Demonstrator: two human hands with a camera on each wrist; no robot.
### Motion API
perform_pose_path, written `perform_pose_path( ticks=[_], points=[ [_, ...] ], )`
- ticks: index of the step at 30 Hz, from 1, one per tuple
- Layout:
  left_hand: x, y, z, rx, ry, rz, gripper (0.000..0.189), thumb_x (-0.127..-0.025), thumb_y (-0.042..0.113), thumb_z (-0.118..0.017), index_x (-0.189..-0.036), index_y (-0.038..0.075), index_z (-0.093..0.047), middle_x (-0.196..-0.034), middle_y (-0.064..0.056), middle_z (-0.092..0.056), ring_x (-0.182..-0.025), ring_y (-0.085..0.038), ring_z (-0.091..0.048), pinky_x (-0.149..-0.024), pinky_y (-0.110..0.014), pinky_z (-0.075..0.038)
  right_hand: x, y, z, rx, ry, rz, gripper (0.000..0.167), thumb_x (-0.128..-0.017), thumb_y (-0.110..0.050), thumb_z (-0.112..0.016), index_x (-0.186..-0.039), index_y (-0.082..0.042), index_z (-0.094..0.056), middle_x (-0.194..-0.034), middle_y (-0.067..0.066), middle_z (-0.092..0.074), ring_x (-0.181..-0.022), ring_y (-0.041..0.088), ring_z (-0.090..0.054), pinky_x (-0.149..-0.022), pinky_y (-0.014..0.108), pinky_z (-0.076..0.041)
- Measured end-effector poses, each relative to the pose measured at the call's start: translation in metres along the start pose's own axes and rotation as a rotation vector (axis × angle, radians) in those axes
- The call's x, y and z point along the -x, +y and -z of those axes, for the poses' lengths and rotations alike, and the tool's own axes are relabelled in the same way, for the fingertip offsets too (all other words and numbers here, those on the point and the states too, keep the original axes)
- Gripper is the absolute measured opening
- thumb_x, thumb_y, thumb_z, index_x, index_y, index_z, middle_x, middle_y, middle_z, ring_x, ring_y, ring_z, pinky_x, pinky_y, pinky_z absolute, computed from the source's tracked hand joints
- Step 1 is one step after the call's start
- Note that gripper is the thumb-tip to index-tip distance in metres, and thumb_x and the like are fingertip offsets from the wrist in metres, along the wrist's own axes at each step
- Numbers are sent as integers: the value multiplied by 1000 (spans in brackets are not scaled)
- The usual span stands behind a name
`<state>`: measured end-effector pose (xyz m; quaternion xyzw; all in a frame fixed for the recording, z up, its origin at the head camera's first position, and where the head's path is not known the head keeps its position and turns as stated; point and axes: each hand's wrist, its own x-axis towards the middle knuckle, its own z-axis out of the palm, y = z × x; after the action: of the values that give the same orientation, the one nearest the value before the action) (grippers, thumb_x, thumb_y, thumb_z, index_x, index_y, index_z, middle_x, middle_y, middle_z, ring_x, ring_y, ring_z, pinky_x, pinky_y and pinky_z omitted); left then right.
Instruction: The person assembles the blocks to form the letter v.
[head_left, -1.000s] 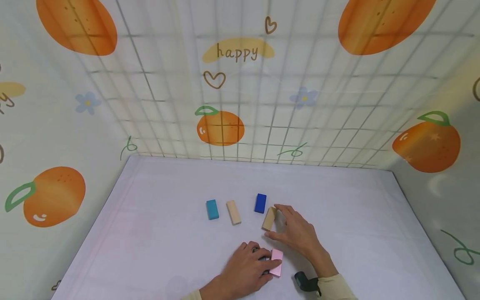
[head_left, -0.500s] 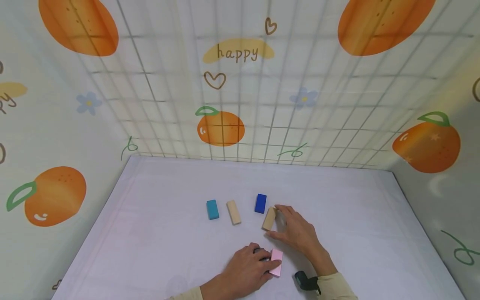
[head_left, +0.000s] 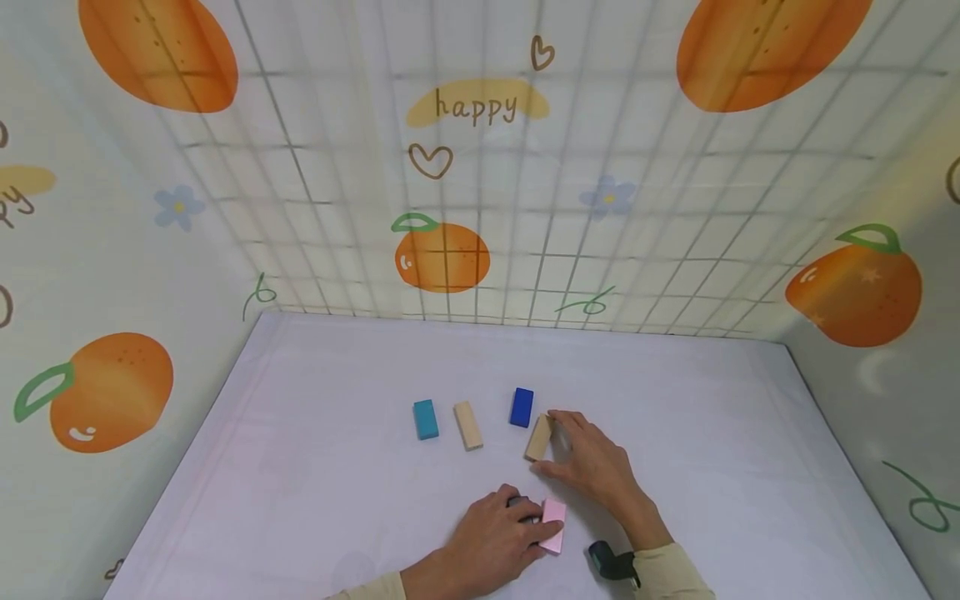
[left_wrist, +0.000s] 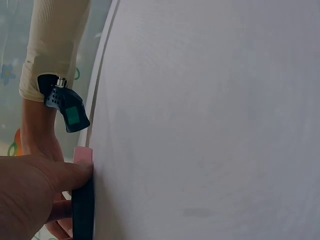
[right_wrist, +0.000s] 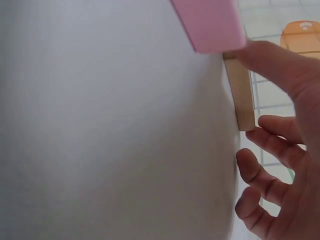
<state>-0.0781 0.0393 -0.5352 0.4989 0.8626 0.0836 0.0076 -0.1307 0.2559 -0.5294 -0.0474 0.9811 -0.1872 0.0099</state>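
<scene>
My left hand (head_left: 487, 537) bends its fingers around a dark block (left_wrist: 83, 215). Its index finger lies across the pink block (head_left: 555, 510) right beside it. Most of the dark block is hidden under the fingers in the head view; the left wrist view shows its long side, with the thumb at the pink block's end. My right hand (head_left: 598, 462) pinches a plain wooden block (head_left: 537, 439) by its two ends, thumb at the near end and index finger at the far end. In the right wrist view this wooden block (right_wrist: 241, 97) is partly behind the pink one.
Just beyond the right hand lies a dark blue block (head_left: 521, 407). To the left are another wooden block (head_left: 468, 426) and a teal block (head_left: 425, 419). All rest on a white-covered table (head_left: 337, 483), with patterned cloth walls at its back and sides.
</scene>
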Motion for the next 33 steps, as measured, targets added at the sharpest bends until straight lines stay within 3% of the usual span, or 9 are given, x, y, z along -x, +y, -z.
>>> perform_pose_path(
  ticks=[6, 24, 33],
  points=[
    [0, 0, 0, -31, 20, -16, 41, -104, 43, -54, -145, 39, -55, -134, 15, -62, -118, -5, -57, -104, -28, -43, -1, 0, 0, 4, -7, 2, 88, -76, -50, -86, -145, -9, -51, -144, 15, -53, -124, 39, -57, -81, 63, -52],
    [-1, 0, 2, -48, -15, -6, 42, -104, 45, -53, -146, 43, -53, -130, 19, -62, -117, -3, -57, -105, -30, -43, -4, -6, 3, 28, -57, -21, 86, -76, -45, -87, -146, -10, -52, -144, 15, -53, -126, 37, -56, -84, 63, -52],
    [-2, -1, 1, -39, 10, -9, 41, -103, 45, -55, -144, 42, -55, -127, 19, -64, -113, -3, -59, -102, -29, -45, 0, -7, 14, 15, -43, 23, 86, -76, -47, -88, -145, -9, -53, -141, 13, -54, -120, 34, -60, -81, 56, -55]
  ],
)
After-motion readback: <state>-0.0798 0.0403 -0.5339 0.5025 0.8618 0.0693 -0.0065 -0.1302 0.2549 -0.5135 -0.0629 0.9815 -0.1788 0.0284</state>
